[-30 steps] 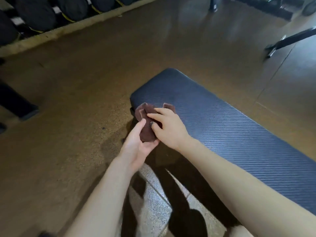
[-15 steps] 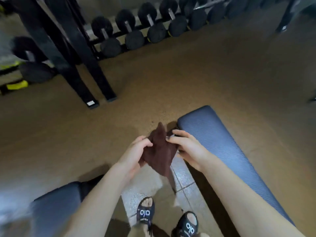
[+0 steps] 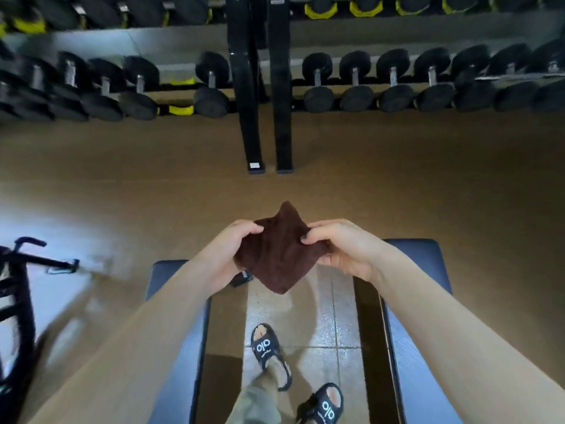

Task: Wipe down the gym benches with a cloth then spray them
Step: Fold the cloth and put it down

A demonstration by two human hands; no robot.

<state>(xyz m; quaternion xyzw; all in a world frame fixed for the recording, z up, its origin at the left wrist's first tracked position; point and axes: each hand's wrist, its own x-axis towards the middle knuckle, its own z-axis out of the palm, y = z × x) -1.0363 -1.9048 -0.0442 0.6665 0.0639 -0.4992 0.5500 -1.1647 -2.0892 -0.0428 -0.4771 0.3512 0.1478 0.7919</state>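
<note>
Between 2 benches (image 3: 412, 270), left hand (image 3: 232, 249) and right hand (image 3: 339, 246) each grip the brown cloth (image 3: 276, 255).

I stand between two benches, one bench (image 3: 180, 347) to my left, the other bench (image 3: 419, 332) to my right. My left hand (image 3: 227, 250) and right hand (image 3: 342, 247) hold a cloth (image 3: 279, 255) before me. A dumbbell rack (image 3: 263, 87) stands ahead.
</note>
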